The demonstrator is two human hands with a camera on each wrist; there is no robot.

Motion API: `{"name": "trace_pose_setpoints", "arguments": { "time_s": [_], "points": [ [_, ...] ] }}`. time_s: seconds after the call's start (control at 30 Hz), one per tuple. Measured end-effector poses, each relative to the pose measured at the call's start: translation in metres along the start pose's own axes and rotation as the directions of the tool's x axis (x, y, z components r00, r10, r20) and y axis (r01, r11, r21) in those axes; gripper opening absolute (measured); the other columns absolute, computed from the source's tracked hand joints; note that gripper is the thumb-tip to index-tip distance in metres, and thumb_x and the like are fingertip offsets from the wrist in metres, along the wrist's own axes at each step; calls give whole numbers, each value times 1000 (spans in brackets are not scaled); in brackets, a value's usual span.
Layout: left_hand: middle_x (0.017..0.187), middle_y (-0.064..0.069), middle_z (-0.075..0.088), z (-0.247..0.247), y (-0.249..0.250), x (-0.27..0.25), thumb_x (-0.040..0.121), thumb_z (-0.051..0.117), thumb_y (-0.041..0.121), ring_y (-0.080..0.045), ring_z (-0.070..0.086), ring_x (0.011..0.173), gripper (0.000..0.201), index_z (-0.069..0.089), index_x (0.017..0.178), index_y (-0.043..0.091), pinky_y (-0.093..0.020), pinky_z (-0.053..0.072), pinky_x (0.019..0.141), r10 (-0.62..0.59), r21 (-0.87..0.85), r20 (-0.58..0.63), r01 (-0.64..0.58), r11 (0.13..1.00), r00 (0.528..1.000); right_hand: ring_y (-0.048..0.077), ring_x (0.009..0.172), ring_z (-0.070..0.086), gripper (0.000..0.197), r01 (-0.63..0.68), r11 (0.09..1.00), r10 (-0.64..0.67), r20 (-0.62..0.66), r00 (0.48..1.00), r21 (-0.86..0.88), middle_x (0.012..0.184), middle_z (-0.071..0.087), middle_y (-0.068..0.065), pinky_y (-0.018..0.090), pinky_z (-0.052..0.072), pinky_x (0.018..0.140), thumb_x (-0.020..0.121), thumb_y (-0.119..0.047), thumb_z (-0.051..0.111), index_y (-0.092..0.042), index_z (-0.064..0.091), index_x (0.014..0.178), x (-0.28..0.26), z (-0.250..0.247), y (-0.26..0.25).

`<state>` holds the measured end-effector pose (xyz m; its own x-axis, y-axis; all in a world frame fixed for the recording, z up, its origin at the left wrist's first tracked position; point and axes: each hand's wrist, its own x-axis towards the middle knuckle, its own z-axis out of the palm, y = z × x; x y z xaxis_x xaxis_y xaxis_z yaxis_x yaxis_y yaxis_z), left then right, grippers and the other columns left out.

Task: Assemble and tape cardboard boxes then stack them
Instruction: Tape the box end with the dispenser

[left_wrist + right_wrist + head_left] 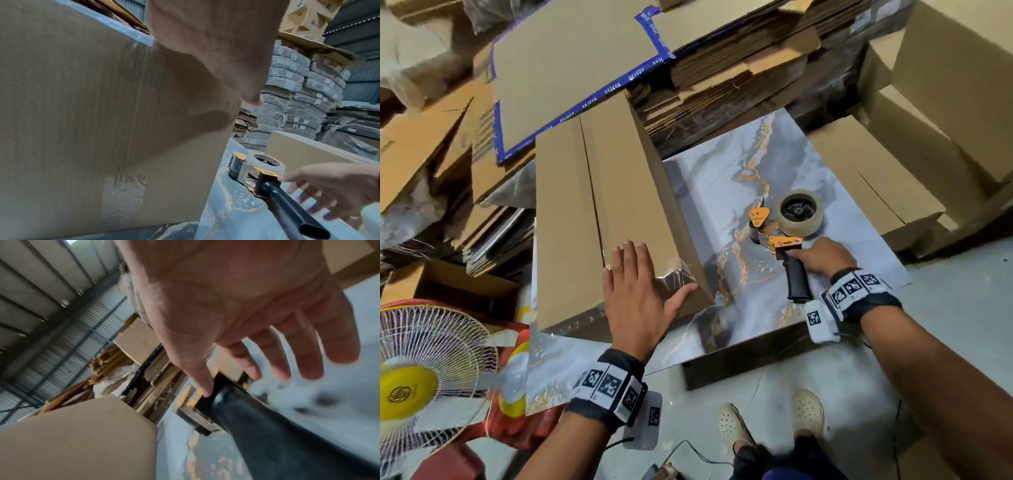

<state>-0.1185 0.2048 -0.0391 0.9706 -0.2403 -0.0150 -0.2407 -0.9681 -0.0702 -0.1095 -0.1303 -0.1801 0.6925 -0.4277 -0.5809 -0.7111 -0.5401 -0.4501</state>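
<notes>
- Head view: our left hand (638, 294), flat and spread, presses the long brown cardboard box (599, 219).
- Our right hand (822, 255), fingers extended, touches the orange-and-black tape dispenser (784, 236); not gripped.
- We should grasp its handle fully.

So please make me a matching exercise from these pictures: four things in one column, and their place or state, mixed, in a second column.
1. left hand
2. right hand
3. tape dispenser
4. fan

a. lies on the marbled board
b. stands at the left edge
c. flat on the box, on its taped end
d. fingers spread beside the black handle

Pairs: 1-c, 2-d, 3-a, 4-b
</notes>
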Motion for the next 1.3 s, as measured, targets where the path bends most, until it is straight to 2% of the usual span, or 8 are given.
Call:
{"name": "trace_pose_setpoints", "arguments": {
  "time_s": [0.13,0.23,0.43,0.7,0.8,0.93,1.13,1.3],
  "points": [
    [163,-22,26,1,-7,-2,77,18,98,-38,23,151,125,31,155,1,-54,29,119,50,-11,55,-50,999,997,32,98,62,35,268,940,-207,-268,941,213,104,68,10,39,51,81,91,-46,65,-13,70,101,-45,-4,-32],
    [167,-20,11,-6,-18,0,72,8,101,-35,10,155,131,17,160,4,-52,17,124,115,-47,103,-111,993,988,23,96,62,38,452,725,-347,-291,892,520,96,67,2,42,50,85,94,-53,57,-17,69,95,-90,6,-70],
    [169,1,-3,-36,-40,20,83,8,82,-11,-8,155,100,9,162,21,-41,0,127,201,-444,85,-143,885,976,6,130,46,64,354,389,-427,-174,887,851,133,56,-14,40,34,117,91,-65,36,-23,59,134,-143,41,-143],
    [170,-4,-5,-2,-54,67,93,6,67,-17,-11,155,85,4,162,17,-41,-2,125,269,-258,21,-255,932,963,-7,148,10,80,297,211,-598,-117,793,931,167,12,-17,26,9,121,92,-81,15,-37,17,160,-137,81,-199],
    [170,-3,-6,1,-55,66,93,4,67,-17,-11,156,83,2,162,20,-37,-6,123,268,-236,17,-257,937,963,-2,152,3,88,251,312,-565,-33,824,916,168,6,-16,36,4,127,86,-85,23,-40,13,160,-115,105,-187],
    [170,-5,-3,1,-56,68,91,2,68,-20,-8,156,85,3,162,21,-43,0,124,262,-224,35,-248,943,964,10,154,-12,69,239,696,-453,156,878,677,169,-10,-8,50,-9,125,101,-66,14,-34,-4,161,-99,106,-166],
    [170,-4,-4,2,-56,70,90,3,68,-19,-9,156,86,2,162,22,-43,-1,124,262,-230,41,-246,942,964,4,152,12,66,317,397,-546,-56,836,861,165,17,-12,17,9,117,104,-61,19,-27,19,160,-124,76,-190],
    [170,-4,-2,3,-56,70,89,2,68,-18,-7,156,88,4,162,20,-46,3,125,260,-229,40,-244,942,965,14,155,-14,67,339,738,-494,123,861,584,169,-11,-2,55,-5,124,105,-58,12,-29,-9,161,-101,101,-165]
  ]
}}
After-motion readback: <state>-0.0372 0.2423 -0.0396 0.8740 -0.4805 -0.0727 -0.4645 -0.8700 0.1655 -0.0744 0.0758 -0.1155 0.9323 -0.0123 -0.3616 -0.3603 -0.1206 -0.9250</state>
